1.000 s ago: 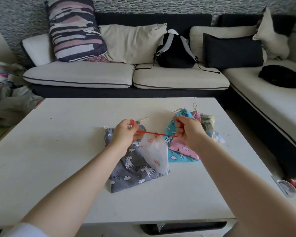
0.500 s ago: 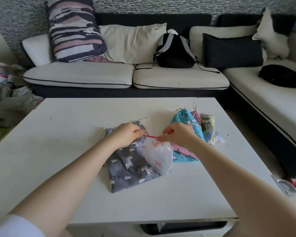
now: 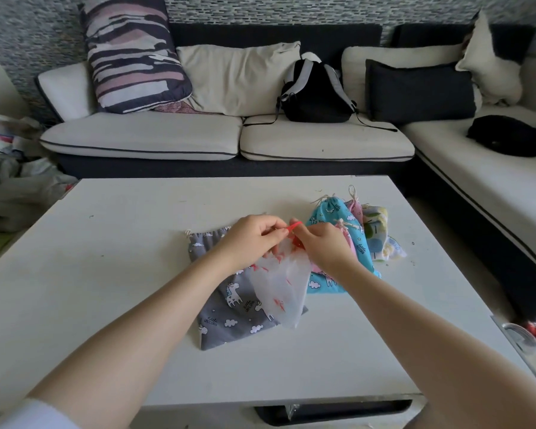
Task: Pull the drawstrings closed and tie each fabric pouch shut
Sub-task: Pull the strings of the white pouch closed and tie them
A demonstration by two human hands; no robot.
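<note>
Both hands meet mid-table — left hand [image 3: 254, 239] and right hand [image 3: 321, 247] each pinching the red drawstring [image 3: 294, 226] of a translucent white pouch [image 3: 283, 286], which hangs over the grey unicorn pouch [image 3: 229, 317].

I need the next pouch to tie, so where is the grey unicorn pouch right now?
In the head view the grey unicorn pouch lies flat on the white table, under the left hand and the translucent white pouch, left of the blue pouch.
</note>
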